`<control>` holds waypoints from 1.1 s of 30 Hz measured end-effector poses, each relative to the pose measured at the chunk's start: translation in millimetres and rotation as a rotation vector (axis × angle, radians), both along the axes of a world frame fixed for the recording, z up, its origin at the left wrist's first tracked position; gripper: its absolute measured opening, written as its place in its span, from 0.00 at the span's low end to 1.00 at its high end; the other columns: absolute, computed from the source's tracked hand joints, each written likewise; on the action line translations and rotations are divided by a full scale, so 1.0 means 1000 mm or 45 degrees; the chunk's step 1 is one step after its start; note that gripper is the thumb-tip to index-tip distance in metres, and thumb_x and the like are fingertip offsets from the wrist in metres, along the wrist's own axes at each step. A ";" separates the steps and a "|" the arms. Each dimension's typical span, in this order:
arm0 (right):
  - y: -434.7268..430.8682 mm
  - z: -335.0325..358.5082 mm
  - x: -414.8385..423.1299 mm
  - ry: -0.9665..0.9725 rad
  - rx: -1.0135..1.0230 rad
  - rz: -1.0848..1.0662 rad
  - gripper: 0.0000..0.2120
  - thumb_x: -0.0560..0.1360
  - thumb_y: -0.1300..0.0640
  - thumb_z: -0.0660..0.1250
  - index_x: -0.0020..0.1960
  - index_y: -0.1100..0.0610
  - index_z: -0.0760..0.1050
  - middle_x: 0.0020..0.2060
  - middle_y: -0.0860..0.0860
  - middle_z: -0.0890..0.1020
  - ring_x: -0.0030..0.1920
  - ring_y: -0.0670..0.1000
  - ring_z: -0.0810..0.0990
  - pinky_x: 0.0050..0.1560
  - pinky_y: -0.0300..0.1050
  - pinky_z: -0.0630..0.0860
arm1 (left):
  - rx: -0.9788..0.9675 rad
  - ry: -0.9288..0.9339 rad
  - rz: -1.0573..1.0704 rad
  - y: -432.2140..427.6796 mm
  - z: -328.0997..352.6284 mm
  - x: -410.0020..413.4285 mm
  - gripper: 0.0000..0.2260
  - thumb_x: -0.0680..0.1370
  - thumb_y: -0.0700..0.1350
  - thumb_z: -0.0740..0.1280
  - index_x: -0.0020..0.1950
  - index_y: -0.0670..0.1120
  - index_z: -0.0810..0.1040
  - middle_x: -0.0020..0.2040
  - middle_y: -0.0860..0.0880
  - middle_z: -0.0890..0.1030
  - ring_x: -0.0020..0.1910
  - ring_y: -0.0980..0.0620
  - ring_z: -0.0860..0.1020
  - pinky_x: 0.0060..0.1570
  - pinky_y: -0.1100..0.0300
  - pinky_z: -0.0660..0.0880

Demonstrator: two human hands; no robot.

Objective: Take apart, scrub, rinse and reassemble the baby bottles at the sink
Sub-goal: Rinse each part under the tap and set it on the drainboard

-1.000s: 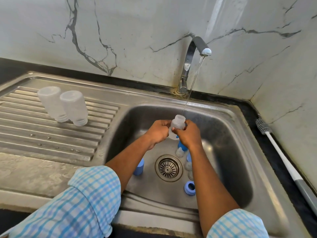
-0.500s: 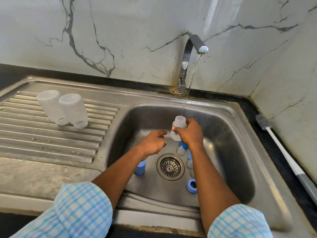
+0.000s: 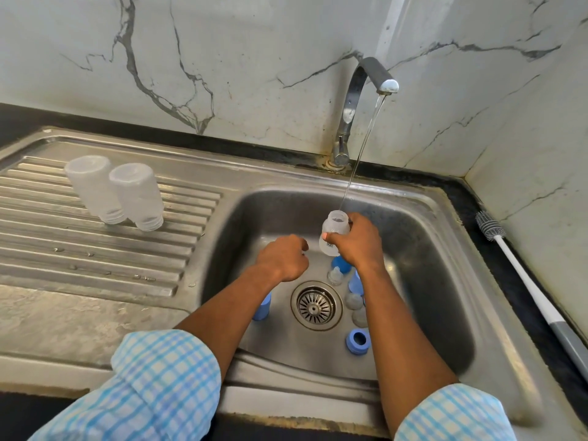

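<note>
The right hand (image 3: 359, 241) grips a clear bottle (image 3: 333, 229) round its body. It holds the bottle mouth-up over the far side of the sink (image 3: 445, 281), where the thin stream from the tap (image 3: 370, 74) runs into it. The left hand (image 3: 283, 259) hangs just beside it over the basin, apart from the bottle, fingers curled in with nothing visible in them.

Judging by the layout, the task is around its middle. Two more clear bottles (image 3: 92, 189) (image 3: 136, 195) stand upside down near the far left corner of the drainboard (image 3: 95, 265), touching each other, so they are probably rinsed and draining. The third is being rinsed now.

The small parts lie on the basin floor around the drain (image 3: 316, 305): a blue ring (image 3: 358, 342) on its near right, a blue cap (image 3: 262, 308) partly hidden under the left forearm, and clear teats (image 3: 335, 276) among more blue pieces on the right. I cannot tell whether these have been scrubbed. No bottle has been put back together — reassembly is all left to do.

The bottle brush (image 3: 490, 222) lies idle on the dark bench along the sink's right edge.

The held bottle has a small dark printed mark low on its side, too small to read. No brand or other writing is legible.
</note>
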State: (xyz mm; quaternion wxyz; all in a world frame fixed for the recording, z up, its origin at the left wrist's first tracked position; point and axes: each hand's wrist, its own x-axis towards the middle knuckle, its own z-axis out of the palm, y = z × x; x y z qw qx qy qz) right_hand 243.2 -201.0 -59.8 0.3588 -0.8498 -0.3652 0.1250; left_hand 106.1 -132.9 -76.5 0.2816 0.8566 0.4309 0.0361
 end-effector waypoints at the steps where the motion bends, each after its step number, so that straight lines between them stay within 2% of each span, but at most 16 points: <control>1: -0.004 0.004 -0.001 0.022 -0.020 0.025 0.24 0.67 0.54 0.79 0.60 0.55 0.76 0.54 0.53 0.82 0.51 0.53 0.80 0.51 0.48 0.78 | 0.021 -0.006 0.008 0.000 0.001 -0.001 0.18 0.79 0.45 0.63 0.69 0.51 0.75 0.65 0.48 0.79 0.62 0.46 0.77 0.61 0.51 0.75; 4: -0.026 0.019 -0.004 0.113 -0.158 0.183 0.20 0.66 0.55 0.80 0.54 0.54 0.76 0.46 0.49 0.82 0.43 0.47 0.79 0.41 0.40 0.73 | 0.060 -0.064 0.049 -0.002 0.005 -0.007 0.19 0.78 0.43 0.62 0.69 0.51 0.76 0.65 0.48 0.79 0.62 0.46 0.78 0.61 0.51 0.76; 6: -0.043 0.022 -0.007 0.084 -0.300 0.226 0.16 0.66 0.52 0.80 0.47 0.55 0.77 0.41 0.49 0.82 0.39 0.46 0.79 0.37 0.41 0.73 | 0.062 -0.122 0.069 -0.005 0.013 -0.013 0.18 0.78 0.43 0.62 0.68 0.51 0.77 0.65 0.47 0.80 0.62 0.45 0.78 0.61 0.52 0.75; 8: -0.050 0.025 -0.011 -0.072 -0.327 0.164 0.15 0.66 0.51 0.80 0.48 0.56 0.79 0.42 0.50 0.84 0.39 0.49 0.81 0.39 0.45 0.75 | 0.086 -0.182 0.094 -0.009 0.022 -0.016 0.17 0.77 0.44 0.63 0.66 0.52 0.79 0.63 0.47 0.81 0.61 0.44 0.79 0.61 0.52 0.76; 9: -0.050 0.026 -0.012 -0.117 -0.255 0.120 0.16 0.67 0.52 0.79 0.51 0.56 0.80 0.45 0.51 0.84 0.42 0.50 0.81 0.41 0.44 0.74 | 0.092 -0.196 0.093 -0.010 0.028 -0.017 0.17 0.77 0.44 0.63 0.64 0.52 0.80 0.62 0.47 0.81 0.60 0.44 0.79 0.60 0.51 0.76; 12: -0.044 0.026 -0.015 0.034 -0.034 0.135 0.19 0.67 0.54 0.80 0.55 0.57 0.81 0.47 0.52 0.85 0.46 0.51 0.82 0.43 0.41 0.74 | 0.008 -0.176 0.081 -0.015 0.036 -0.022 0.16 0.76 0.45 0.64 0.62 0.52 0.80 0.57 0.46 0.83 0.54 0.44 0.81 0.57 0.50 0.78; 14: -0.044 0.023 -0.019 0.057 -0.163 0.171 0.17 0.66 0.53 0.80 0.51 0.58 0.81 0.45 0.54 0.85 0.43 0.51 0.83 0.40 0.43 0.76 | -0.035 -0.150 0.100 -0.017 0.031 -0.030 0.16 0.76 0.44 0.64 0.63 0.52 0.80 0.57 0.46 0.83 0.54 0.45 0.81 0.57 0.50 0.78; 15: -0.045 0.023 -0.020 0.029 -0.217 0.167 0.17 0.66 0.53 0.80 0.50 0.58 0.81 0.45 0.55 0.85 0.43 0.52 0.83 0.42 0.46 0.78 | -0.041 -0.130 0.116 -0.018 0.026 -0.033 0.17 0.76 0.43 0.63 0.63 0.51 0.80 0.57 0.47 0.83 0.56 0.46 0.81 0.59 0.51 0.77; 18: -0.044 0.026 -0.018 0.026 -0.060 0.138 0.18 0.67 0.54 0.79 0.54 0.56 0.80 0.47 0.52 0.84 0.47 0.52 0.82 0.49 0.47 0.78 | -0.010 -0.021 0.127 -0.014 0.016 -0.036 0.18 0.77 0.42 0.62 0.66 0.52 0.78 0.60 0.48 0.82 0.59 0.47 0.79 0.62 0.51 0.75; 20: -0.043 0.031 -0.015 0.063 -0.060 0.159 0.16 0.67 0.54 0.80 0.51 0.55 0.80 0.44 0.51 0.82 0.45 0.51 0.81 0.43 0.42 0.75 | 0.067 -0.020 0.143 -0.012 0.019 -0.034 0.18 0.79 0.43 0.62 0.67 0.52 0.77 0.62 0.47 0.81 0.61 0.44 0.78 0.60 0.52 0.75; 22: -0.044 0.032 -0.014 -0.010 -0.172 0.136 0.14 0.67 0.52 0.80 0.47 0.55 0.79 0.42 0.52 0.82 0.42 0.51 0.80 0.38 0.41 0.71 | 0.128 -0.032 0.140 -0.012 0.022 -0.031 0.18 0.79 0.44 0.61 0.68 0.52 0.77 0.64 0.47 0.80 0.61 0.43 0.78 0.59 0.52 0.74; 24: -0.043 0.032 -0.012 -0.078 -0.091 0.062 0.15 0.68 0.53 0.79 0.50 0.56 0.80 0.43 0.52 0.82 0.44 0.52 0.80 0.44 0.43 0.73 | 0.142 -0.028 0.108 -0.014 0.021 -0.028 0.17 0.79 0.44 0.61 0.67 0.52 0.78 0.63 0.47 0.80 0.60 0.43 0.78 0.58 0.52 0.75; 26: -0.041 0.030 -0.009 0.023 -0.001 0.067 0.17 0.68 0.54 0.79 0.54 0.56 0.80 0.45 0.50 0.82 0.46 0.50 0.80 0.47 0.44 0.74 | 0.147 -0.009 0.092 -0.016 0.020 -0.025 0.17 0.79 0.44 0.62 0.66 0.52 0.78 0.62 0.47 0.81 0.60 0.43 0.78 0.57 0.52 0.76; 29: -0.038 0.025 -0.010 0.014 -0.155 0.060 0.21 0.67 0.50 0.80 0.55 0.58 0.80 0.49 0.54 0.85 0.48 0.54 0.82 0.46 0.45 0.75 | 0.151 -0.004 0.100 -0.016 0.021 -0.026 0.16 0.79 0.44 0.62 0.66 0.51 0.78 0.62 0.47 0.81 0.59 0.44 0.79 0.56 0.53 0.75; 31: -0.037 0.025 -0.012 -0.044 -0.091 0.006 0.21 0.68 0.50 0.79 0.56 0.57 0.80 0.50 0.54 0.84 0.49 0.54 0.82 0.47 0.45 0.75 | 0.142 -0.013 0.094 -0.015 0.020 -0.026 0.16 0.80 0.44 0.62 0.66 0.51 0.78 0.62 0.47 0.81 0.59 0.44 0.79 0.56 0.52 0.76; 33: -0.035 0.027 -0.011 0.042 -0.050 0.037 0.20 0.69 0.51 0.78 0.57 0.58 0.80 0.48 0.52 0.84 0.47 0.52 0.82 0.46 0.44 0.74 | 0.124 -0.005 0.089 -0.015 0.018 -0.025 0.15 0.80 0.45 0.62 0.65 0.52 0.79 0.62 0.48 0.81 0.59 0.45 0.79 0.58 0.52 0.77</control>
